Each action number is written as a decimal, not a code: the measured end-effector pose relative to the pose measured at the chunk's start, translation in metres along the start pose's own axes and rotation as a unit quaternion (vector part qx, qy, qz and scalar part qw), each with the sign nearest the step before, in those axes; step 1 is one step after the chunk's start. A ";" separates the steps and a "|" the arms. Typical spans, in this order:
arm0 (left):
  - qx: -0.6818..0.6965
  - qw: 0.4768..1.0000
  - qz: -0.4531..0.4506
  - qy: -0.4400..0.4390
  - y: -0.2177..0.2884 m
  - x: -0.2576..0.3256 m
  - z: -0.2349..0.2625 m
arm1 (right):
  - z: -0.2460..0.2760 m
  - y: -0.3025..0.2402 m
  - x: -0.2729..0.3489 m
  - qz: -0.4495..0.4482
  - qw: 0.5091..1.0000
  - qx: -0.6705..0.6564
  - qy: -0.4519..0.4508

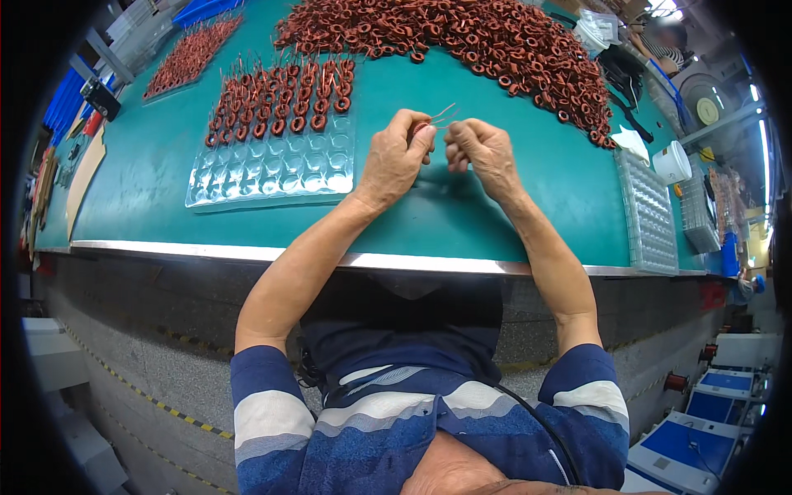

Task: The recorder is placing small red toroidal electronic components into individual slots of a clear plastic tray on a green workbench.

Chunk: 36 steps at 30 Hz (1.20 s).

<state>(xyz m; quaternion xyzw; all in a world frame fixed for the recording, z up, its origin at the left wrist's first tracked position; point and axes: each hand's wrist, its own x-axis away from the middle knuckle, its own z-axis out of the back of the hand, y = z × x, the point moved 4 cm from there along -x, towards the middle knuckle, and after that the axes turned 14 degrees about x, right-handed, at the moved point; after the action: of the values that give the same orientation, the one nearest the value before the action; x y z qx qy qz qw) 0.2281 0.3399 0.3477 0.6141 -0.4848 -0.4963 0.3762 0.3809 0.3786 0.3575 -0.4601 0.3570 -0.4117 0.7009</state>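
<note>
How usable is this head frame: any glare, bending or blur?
Head view: fisheye bends the table edge and leaves black corners; glare whitens the clear tray; bright lamps burn out at far right; both hands and the coil are sharp.

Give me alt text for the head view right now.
Left hand and right hand together pinch a small copper coil by its wire leads above a green table. A clear tray partly filled with coils lies left; a loose pile lies beyond.

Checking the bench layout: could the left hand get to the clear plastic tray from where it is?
Probably yes. The left hand is beside the tray, with only bare green mat between them, though it now pinches a small coil.
</note>
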 end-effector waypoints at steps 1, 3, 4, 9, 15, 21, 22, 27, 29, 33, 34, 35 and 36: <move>-0.077 0.995 -0.066 -0.007 0.001 0.001 0.001 | -0.005 -0.001 0.000 -0.013 1.000 0.008 -0.020; -0.155 0.979 -0.135 -0.012 0.004 0.003 -0.001 | -0.003 0.001 0.000 -0.035 0.998 -0.030 -0.035; -0.154 0.979 -0.135 -0.012 0.004 0.003 -0.001 | -0.002 0.002 0.000 -0.055 0.995 -0.069 -0.049; -0.208 0.962 -0.107 -0.143 0.010 0.004 -0.005 | 0.007 0.012 -0.002 -0.149 0.974 -0.135 -0.108; -0.244 0.947 -0.110 -0.178 0.006 0.007 -0.002 | 0.008 0.010 -0.001 -0.119 0.989 -0.016 -0.082; -0.085 0.990 0.030 -0.107 0.005 -0.001 -0.005 | 0.004 -0.023 0.016 0.159 0.957 0.192 0.147; 0.022 0.991 0.049 -0.122 0.006 0.001 -0.008 | 0.007 -0.019 0.015 0.111 0.973 0.150 0.133; 0.205 0.967 0.041 -0.146 0.009 0.008 -0.012 | 0.005 -0.017 0.010 0.063 0.995 0.012 0.075; 0.228 0.964 0.064 -0.123 0.008 0.008 -0.012 | 0.006 -0.015 0.010 0.066 0.995 0.021 0.070; 0.189 0.974 0.052 -0.118 0.005 0.007 -0.015 | 0.005 -0.022 0.016 0.127 0.980 0.118 0.101; 0.165 0.976 0.060 -0.128 0.003 0.004 -0.014 | 0.004 -0.025 0.018 0.150 0.971 0.153 0.109; 0.142 0.978 0.068 -0.137 0.002 0.004 -0.014 | 0.003 -0.025 0.018 0.150 0.971 0.153 0.108; 0.143 0.978 0.068 -0.138 0.002 0.004 -0.014 | 0.002 -0.023 0.015 0.112 0.983 0.113 0.095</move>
<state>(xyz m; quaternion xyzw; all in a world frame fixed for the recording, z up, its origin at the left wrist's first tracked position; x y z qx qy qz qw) 0.2419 0.3349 0.3520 0.5525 -0.6388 -0.4751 0.2467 0.3831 0.3601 0.3776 -0.2937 0.4224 -0.4101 0.7531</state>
